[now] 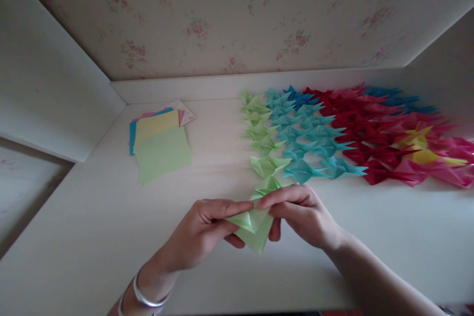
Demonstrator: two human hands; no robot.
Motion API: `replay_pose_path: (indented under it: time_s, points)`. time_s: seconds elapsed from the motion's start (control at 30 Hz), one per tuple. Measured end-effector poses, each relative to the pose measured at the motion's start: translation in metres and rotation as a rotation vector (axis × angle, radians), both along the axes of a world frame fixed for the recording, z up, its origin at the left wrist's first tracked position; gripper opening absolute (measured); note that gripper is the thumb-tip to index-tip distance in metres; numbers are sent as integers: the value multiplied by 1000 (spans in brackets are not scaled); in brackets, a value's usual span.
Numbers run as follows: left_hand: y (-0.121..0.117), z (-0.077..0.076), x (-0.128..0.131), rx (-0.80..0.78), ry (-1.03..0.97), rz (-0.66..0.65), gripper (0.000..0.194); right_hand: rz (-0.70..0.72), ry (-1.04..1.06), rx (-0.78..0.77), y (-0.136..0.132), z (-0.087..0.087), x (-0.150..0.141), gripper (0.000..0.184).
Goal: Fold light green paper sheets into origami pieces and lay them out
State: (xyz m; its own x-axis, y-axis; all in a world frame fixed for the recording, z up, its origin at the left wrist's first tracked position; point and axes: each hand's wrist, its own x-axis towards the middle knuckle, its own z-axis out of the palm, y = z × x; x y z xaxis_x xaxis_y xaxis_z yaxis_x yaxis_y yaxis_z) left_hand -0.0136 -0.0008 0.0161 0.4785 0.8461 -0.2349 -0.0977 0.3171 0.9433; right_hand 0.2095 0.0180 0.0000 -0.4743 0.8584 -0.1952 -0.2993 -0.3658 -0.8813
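Note:
Between my two hands is a light green sheet of origami paper (255, 238), partly folded, with its lower corner pointing toward me. My left hand (207, 227) pinches its left side, where a raised flap shows between thumb and fingers. My right hand (303, 212) grips the upper right edge, index finger lying along the top and the other fingers curled beneath. Just beyond my fingertips sits a light green folded paper crane (272, 185), partly covered by my right hand. Ahead of it runs a column of similar light green cranes (268, 165).
Rows of turquoise cranes (303, 170), red cranes (355, 153), pink cranes and a few blue and yellow ones fill the right side of the white table (111, 237). At the left lies a stack of coloured paper sheets (163, 150), light green on top. A floral wall (222, 24) stands behind.

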Motion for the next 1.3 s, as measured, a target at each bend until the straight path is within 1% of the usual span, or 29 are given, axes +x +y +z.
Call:
replay_pose_path:
  time_s: [0.07,0.13,0.23,0.37,0.43,0.5,0.57,0.63,0.7,0.73,0.77,0.83,0.9,0.97,1.1,1.2,1.3]
  points:
    - [0,-1,-2,-4,-83,-38,29,-1,80,-57,0,2,-1,8]
    - [-1,-2,-3,5,-149,-49,26,-12,137,-94,0,4,-2,6]
    - [-2,-3,-2,-4,-183,-29,22,-11,171,-84,0,4,-3,6]
    - [-3,-4,-5,-32,-226,-10,16,-4,134,54,-1,-4,1,8]
    - [-3,-3,-6,-69,-244,-8,12,-16,79,161,-1,-5,4,11]
    - [-2,-3,-6,-94,-247,-10,11,-26,-8,289,-1,-2,6,13]
    - [-1,-3,-5,-57,-200,4,13,-31,-132,421,0,3,5,14]
    - [-1,-4,-1,30,-77,54,17,-57,-271,512,-1,7,2,15]
    - [0,-7,2,105,68,126,19,-109,-374,532,-2,7,-1,11]
    - [0,-9,3,119,125,155,26,-127,-410,526,-3,5,-3,9]
    - [0,-10,4,121,167,174,34,-140,-440,522,-3,3,-4,13]
    - [2,-11,4,115,234,169,40,-142,-505,548,-4,0,-5,22]
    - [3,-11,4,123,298,128,36,-145,-582,613,-4,-2,-5,19]
    - [4,-10,3,142,324,108,32,-171,-641,678,-2,-2,-4,15]
    - [4,-9,4,120,263,140,32,-239,-654,750,0,-1,-4,12]
    - [4,-10,4,115,257,136,32,-254,-654,751,0,-2,-5,11]
    - [3,-9,3,175,335,156,29,-237,-670,725,0,-3,-5,11]
